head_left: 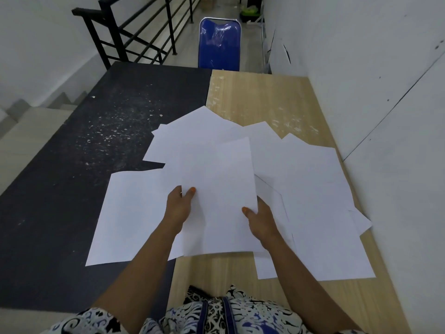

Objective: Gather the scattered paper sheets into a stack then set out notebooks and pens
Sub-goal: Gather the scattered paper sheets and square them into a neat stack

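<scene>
Several white paper sheets lie scattered and overlapping across the middle of the table. I hold one sheet point(221, 189) by its two side edges, a little above the others. My left hand point(179, 207) pinches its left edge, thumb on top. My right hand point(261, 219) grips its right edge the same way. A large sheet point(127, 218) lies to the left on the black table half point(72, 165). More sheets point(320, 213) spread to the right on the wooden table half point(260, 97). No notebooks or pens are in view.
A blue chair point(219, 44) stands at the table's far end. A black metal railing point(134, 32) guards stairs at the far left. A white wall point(385, 92) runs close along the table's right side. White flecks dot the black surface.
</scene>
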A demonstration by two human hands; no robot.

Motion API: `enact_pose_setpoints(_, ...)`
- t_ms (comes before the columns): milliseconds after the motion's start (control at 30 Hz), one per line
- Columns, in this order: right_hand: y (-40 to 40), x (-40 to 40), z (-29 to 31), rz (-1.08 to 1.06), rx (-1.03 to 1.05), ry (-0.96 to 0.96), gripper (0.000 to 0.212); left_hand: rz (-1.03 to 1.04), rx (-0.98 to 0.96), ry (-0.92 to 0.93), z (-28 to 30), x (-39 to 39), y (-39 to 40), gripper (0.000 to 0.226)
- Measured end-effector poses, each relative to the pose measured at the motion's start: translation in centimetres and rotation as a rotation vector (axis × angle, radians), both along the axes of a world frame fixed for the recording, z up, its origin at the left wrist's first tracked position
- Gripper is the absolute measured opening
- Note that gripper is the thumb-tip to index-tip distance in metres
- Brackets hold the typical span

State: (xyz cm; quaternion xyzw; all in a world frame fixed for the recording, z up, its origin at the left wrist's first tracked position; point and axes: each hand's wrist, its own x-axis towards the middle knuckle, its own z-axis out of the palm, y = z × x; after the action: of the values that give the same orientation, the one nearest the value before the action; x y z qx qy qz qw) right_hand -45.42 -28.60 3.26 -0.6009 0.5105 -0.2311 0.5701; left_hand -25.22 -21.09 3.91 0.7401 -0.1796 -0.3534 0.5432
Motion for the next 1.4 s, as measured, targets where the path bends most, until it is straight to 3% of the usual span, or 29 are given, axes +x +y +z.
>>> enact_pose_setpoints(133,0.4,-0.2,-1.4,-0.027,0.038,0.105,0.039,0.064,0.160,-0.122,-2.4,0.9,1.8,0.037)
enact_pose_setpoints(267,1.0,-0.2,-2.6,-0.026,0.095,0.158,0.041,0.014,0.688,-0.486,-4.9,2.0,4.0,0.077)
enact_pose_setpoints(367,1.4,-0.1,-3.1,-0.021,0.132,0.173,0.038,-0.083,0.877,-0.428,-6.2,2.4,5.3,0.103)
enact_pose_setpoints(500,1.6,-0.1,-3.8,-0.042,0.147,0.199,0.039,-0.198,0.995,-0.466,-7.1,2.1,5.8,0.102)
enact_pose_setpoints(600,1.9,-0.2,-4.1,-0.068,0.169,0.201,0.040,-0.072,0.902,-0.474,-6.5,1.9,4.6,0.089)
enact_pose_setpoints(733,2.3,-0.6,-4.0,-0.080,0.178,0.167,0.038,0.025,0.622,-0.456,-5.1,2.2,2.2,0.077)
enact_pose_setpoints(833,2.2,-0.9,-4.0,-0.078,0.182,0.162,0.038,0.132,0.414,-0.106,-4.5,3.7,0.4,0.079)
enact_pose_setpoints(933,2.1,-1.1,-4.3,-0.069,0.191,0.166,0.042,0.222,0.346,0.223,-3.6,5.1,-1.4,0.080)
enact_pose_setpoints(1033,1.9,-1.2,-4.4,-0.068,0.197,0.165,0.040,0.297,0.277,0.364,-3.4,6.0,-2.9,0.075)
enact_pose_setpoints(1200,1.6,-1.4,-4.3,-0.064,0.211,0.149,0.032,0.396,0.240,0.412,-3.8,6.8,-3.6,0.066)
enact_pose_setpoints(1333,1.7,-1.4,-4.4,-0.071,0.209,0.148,0.032,0.378,0.178,0.507,-3.7,6.5,-3.4,0.026)
enact_pose_setpoints(1400,1.7,-1.4,-4.4,-0.070,0.215,0.145,0.034,0.336,0.182,0.525,-3.7,6.4,-3.3,0.019)
